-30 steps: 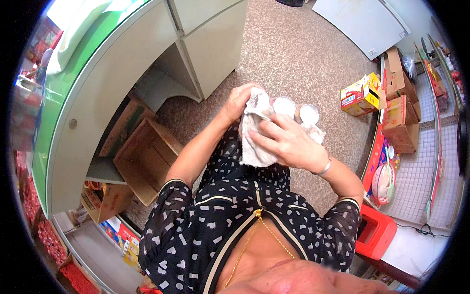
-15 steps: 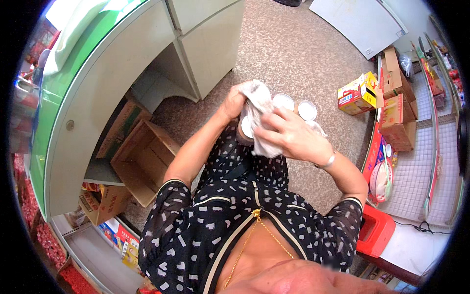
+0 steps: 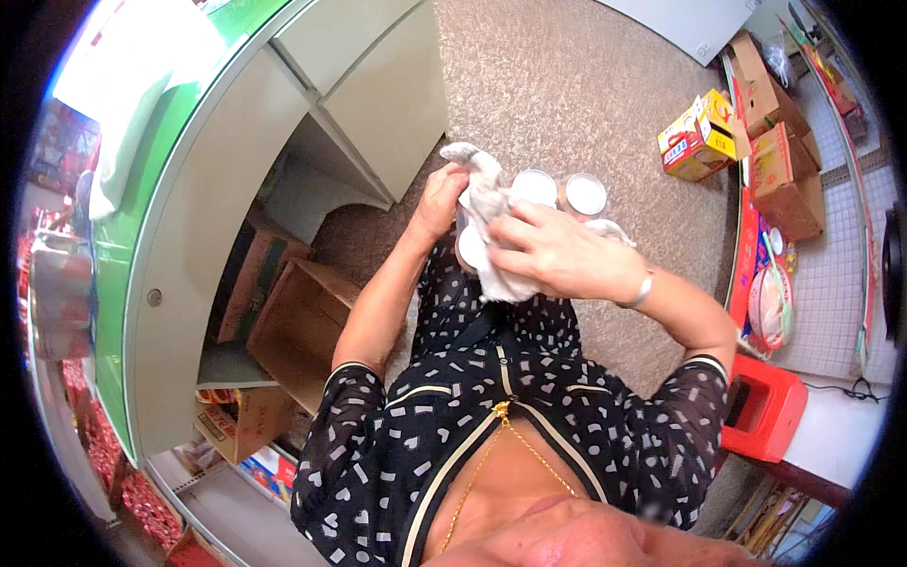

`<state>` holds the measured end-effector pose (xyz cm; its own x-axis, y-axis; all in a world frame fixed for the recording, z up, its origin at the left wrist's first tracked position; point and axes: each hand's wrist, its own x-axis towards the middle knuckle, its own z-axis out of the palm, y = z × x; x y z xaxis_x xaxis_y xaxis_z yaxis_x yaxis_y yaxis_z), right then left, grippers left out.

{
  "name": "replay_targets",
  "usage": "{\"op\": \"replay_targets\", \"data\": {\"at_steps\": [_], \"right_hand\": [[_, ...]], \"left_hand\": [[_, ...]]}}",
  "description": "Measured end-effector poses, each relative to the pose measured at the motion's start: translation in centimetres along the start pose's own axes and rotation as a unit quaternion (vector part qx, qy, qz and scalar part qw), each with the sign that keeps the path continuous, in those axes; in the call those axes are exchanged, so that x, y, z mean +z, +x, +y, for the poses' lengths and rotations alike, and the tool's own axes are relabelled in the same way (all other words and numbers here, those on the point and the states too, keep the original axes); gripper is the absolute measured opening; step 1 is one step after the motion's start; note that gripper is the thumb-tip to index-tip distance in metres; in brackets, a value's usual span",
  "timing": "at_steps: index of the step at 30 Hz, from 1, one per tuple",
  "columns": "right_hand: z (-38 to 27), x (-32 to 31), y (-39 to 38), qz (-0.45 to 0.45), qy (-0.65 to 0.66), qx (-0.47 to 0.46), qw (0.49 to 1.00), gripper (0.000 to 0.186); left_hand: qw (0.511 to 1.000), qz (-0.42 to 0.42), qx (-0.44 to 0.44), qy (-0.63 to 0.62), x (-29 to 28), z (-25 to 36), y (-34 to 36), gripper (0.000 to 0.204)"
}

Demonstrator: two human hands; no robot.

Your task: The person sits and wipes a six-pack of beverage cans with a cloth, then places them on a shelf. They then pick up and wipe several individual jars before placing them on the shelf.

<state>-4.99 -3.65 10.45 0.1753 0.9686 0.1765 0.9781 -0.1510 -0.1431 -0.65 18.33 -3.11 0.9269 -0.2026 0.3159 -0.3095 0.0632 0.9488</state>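
A pack of cans with round white lids (image 3: pixel 586 195) is in front of my knees. A crumpled greyish-white cloth (image 3: pixel 488 194) lies across it and hides part of it. My left hand (image 3: pixel 437 201) is closed at the pack's left side, beside the cloth's upper end; its fingertips are partly hidden. With bent fingers, my right hand (image 3: pixel 572 253) presses and grips the cloth over the lids. One lid shows left of those fingers, and others show beyond them.
An open cardboard box (image 3: pixel 300 326) lies by the cabinet (image 3: pixel 227 180) at left. A yellow and red carton (image 3: pixel 699 137) stands at right before shelving (image 3: pixel 841 255). A red plastic container (image 3: pixel 763 408) is near my right elbow. Speckled floor (image 3: pixel 548 85) stretches ahead.
The view has shifted slightly, so the surroundings sit differently. The cloth's far end now stretches farther up and left past my left hand. My right hand still grips it over the lids.
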Motion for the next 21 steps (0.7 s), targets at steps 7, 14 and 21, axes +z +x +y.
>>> {"op": "replay_targets", "data": {"at_steps": [7,14,21], "right_hand": [[4.8,-2.7,-5.9,0.017,0.051,0.214,0.975,0.035],[0.0,0.6,0.4,0.089,0.025,-0.018,0.996,0.022],[3.9,-2.1,-6.2,0.008,0.101,0.171,0.98,0.031]], "left_hand": [[0.998,0.0,-0.056,-0.012,1.6,2.0,0.1,0.044],[0.994,0.058,-0.053,-0.08,1.4,1.2,-0.6,0.045],[0.996,0.025,-0.069,-0.055,1.8,1.4,-0.4,0.045]]}}
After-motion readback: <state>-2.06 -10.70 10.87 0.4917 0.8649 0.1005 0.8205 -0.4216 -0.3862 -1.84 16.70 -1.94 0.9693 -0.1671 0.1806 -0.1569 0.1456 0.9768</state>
